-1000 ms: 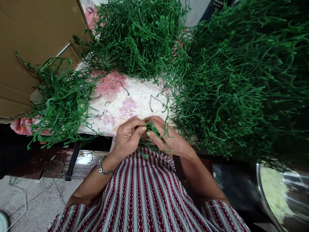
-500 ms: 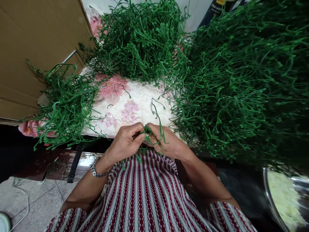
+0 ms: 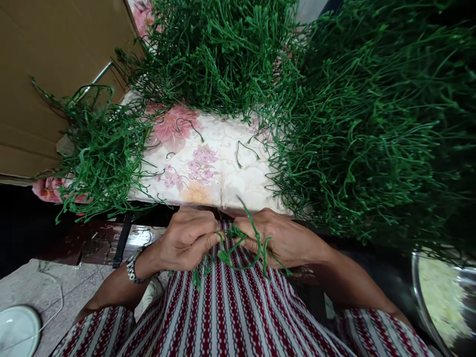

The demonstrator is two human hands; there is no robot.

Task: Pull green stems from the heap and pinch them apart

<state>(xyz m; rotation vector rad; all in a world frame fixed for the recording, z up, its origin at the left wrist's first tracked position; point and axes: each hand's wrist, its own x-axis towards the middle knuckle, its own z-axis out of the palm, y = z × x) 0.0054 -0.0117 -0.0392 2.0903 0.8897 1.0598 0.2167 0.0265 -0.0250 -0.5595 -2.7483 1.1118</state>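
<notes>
My left hand [image 3: 189, 239] and my right hand [image 3: 277, 237] are close together just past the table's front edge, above my striped apron-like garment. Between them they grip a small bunch of thin green stems [image 3: 225, 255], plastic-looking and curly at the ends. Fingers and thumb of my left hand pinch one side of the bunch. My right hand is closed around the other side, with loose ends drooping over its thumb. How the stems cross inside the fists is hidden.
Large tangled piles of green stems lie at the right [image 3: 357, 124] and back [image 3: 223, 59]; a smaller heap [image 3: 104, 158] is left. They rest on a flowered cloth [image 3: 230, 183]. A cardboard box [image 3: 55, 74] stands left. A metal bowl [image 3: 420, 297] holds pale bits.
Both hands have come nearer my body and moved slightly apart, with the bunch stretched between them. The view has shifted a little.
</notes>
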